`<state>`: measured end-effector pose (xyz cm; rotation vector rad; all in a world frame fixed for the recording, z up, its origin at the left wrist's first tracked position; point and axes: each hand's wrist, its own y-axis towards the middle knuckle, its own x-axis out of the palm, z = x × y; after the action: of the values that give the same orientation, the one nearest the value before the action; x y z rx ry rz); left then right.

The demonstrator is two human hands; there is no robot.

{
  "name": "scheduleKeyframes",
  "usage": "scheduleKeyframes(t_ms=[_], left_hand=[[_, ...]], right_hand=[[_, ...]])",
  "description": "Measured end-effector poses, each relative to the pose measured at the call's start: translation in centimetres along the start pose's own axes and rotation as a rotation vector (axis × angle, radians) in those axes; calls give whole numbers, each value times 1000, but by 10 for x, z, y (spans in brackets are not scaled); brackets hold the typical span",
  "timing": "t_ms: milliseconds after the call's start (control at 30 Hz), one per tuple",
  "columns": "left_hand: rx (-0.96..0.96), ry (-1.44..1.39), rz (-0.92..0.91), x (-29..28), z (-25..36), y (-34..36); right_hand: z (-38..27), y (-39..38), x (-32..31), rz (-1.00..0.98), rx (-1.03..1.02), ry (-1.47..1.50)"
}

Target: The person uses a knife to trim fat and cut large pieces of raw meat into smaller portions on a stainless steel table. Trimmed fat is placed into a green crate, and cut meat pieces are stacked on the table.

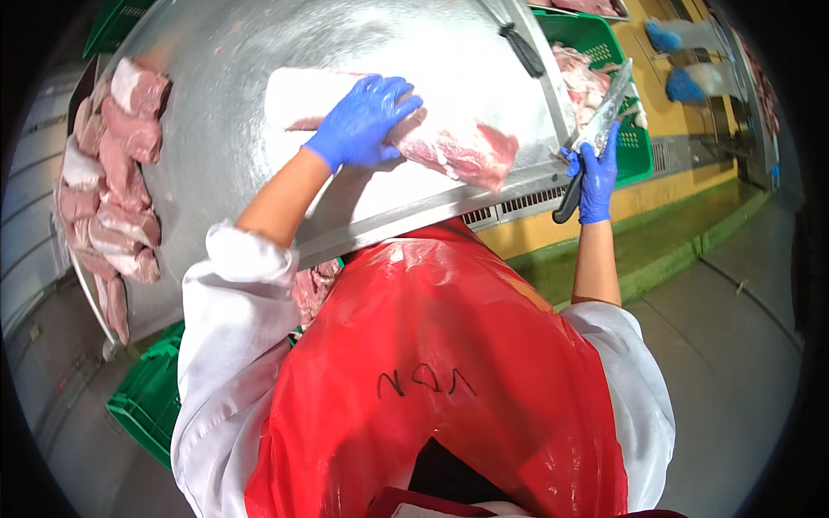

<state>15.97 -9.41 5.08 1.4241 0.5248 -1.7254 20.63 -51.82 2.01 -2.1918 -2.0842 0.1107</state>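
Note:
A long piece of pale pink meat point(458, 154) with a white fat layer lies across the metal table point(216, 194). My left hand point(367, 119), in a blue glove, rests on its middle with the fingers stretched over it and the thumb apart, hiding part of it. Off the table's right edge, my right hand point(598, 177), gloved in blue too, is closed around the black handle of a knife point(608, 112). The wet, broad blade points up and away, over a green crate, apart from the meat.
Several cut pieces of meat point(117, 173) line the table's left side. A black-handled tool point(522, 50) lies near the right edge. Meat trimmings fill a green crate point(637, 155) beyond it. Another green crate point(151, 397) stands below left. Blue-and-clear bundles point(686, 85) lie far right.

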Motion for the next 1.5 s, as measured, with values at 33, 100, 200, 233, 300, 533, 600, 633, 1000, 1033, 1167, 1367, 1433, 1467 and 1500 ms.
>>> scheduleKeyframes(t_ms=[33,100,200,233,300,533,600,633,1000,1033,1167,1367,1433,1467,1500], left_hand=[[70,171,51,6,-11,18],[-445,32,-480,7,-19,35],[-495,64,-321,24,-21,10],[-551,74,-360,20,-11,10],[-543,117,-455,20,1,36],[-630,-247,-150,37,71,155],[-419,-58,-239,26,86,148],[-310,39,-282,20,86,143],[-694,-301,63,51,14,96],[-708,-299,51,45,13,96],[-696,-293,40,37,11,103],[-668,-235,85,33,-4,95],[-677,-266,118,34,-2,92],[-687,-263,98,32,-1,88],[-678,-257,73,28,0,91]], right_hand=[[0,-3,-2,12,7,-13],[-7,-12,-7,-15,21,-6],[-24,-28,-7,19,5,-22],[-25,-33,-13,17,11,-60],[-11,-39,-29,13,28,-25],[2,-17,-27,-54,57,56],[6,-8,-29,-90,29,60],[6,-7,-29,-106,33,33],[9,27,23,-439,40,-178],[3,32,40,-508,22,-257],[16,59,114,-685,-227,-583],[-24,42,65,-1044,27,-629],[-27,32,42,-1121,102,-500],[-24,36,54,-1101,172,-533],[-23,41,77,-1072,107,-550]])
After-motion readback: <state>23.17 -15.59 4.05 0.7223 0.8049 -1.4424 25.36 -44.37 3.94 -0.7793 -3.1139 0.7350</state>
